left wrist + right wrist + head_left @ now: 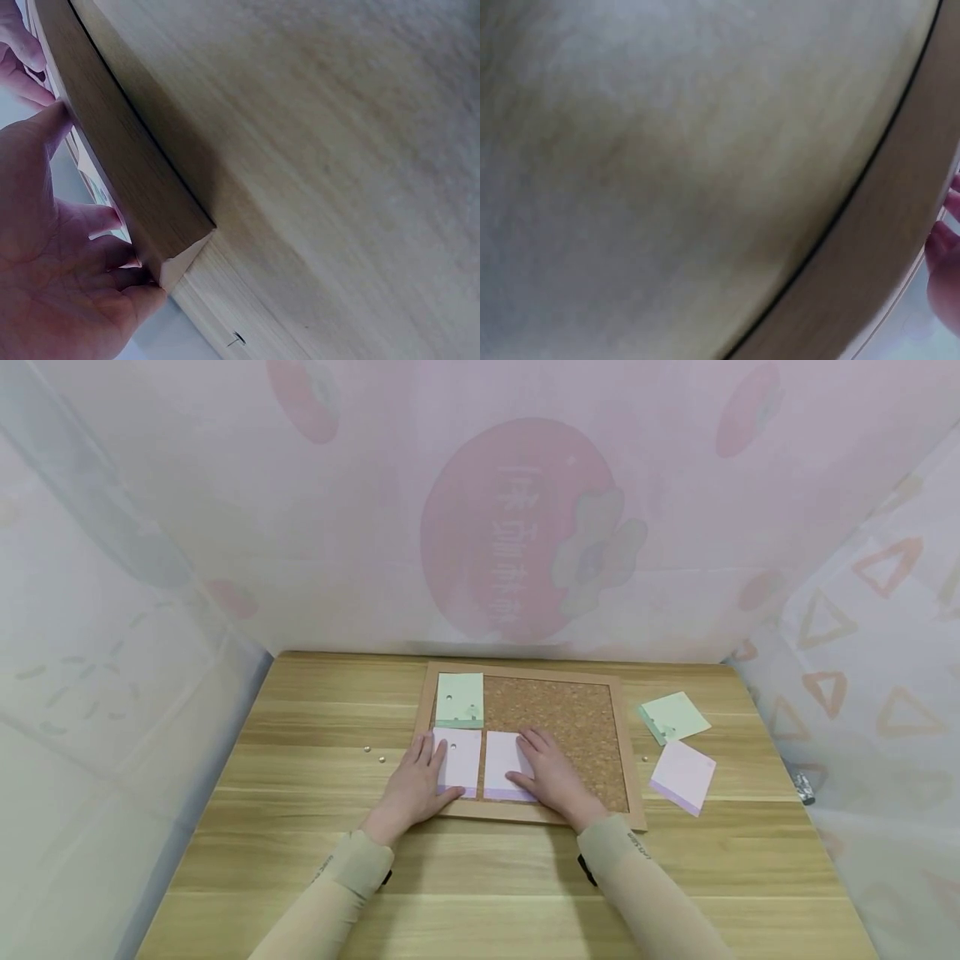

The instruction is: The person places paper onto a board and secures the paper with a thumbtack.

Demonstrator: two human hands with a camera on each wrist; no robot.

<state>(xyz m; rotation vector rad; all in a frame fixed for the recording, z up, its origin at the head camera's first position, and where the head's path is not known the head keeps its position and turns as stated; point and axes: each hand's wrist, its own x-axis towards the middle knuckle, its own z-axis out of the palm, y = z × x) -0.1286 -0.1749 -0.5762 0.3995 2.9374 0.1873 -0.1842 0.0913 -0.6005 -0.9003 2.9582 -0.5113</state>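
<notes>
A corkboard with a wooden frame (525, 812) lies flat on the table. My left hand (416, 783) rests spread over its left edge, fingers and thumb touching a white note with a purple strip (461, 768). Beside that note is a second purple-strip note (504, 760), and my right hand (555, 777) lies on its right side with the fingertips against the paper. A green note (460, 697) sits in the board's upper left corner. One small pin head shows on the green note and one on the left purple note. In the left wrist view, the left hand (67, 262) touches the frame (127, 142).
Right of the board lie another green note (678, 714) and another purple-strip note (684, 772). Loose thumbtacks lie on the wooden table: one thumbtack (367, 749) and a second thumbtack (382, 759) at left, a third thumbtack (645, 758) at right.
</notes>
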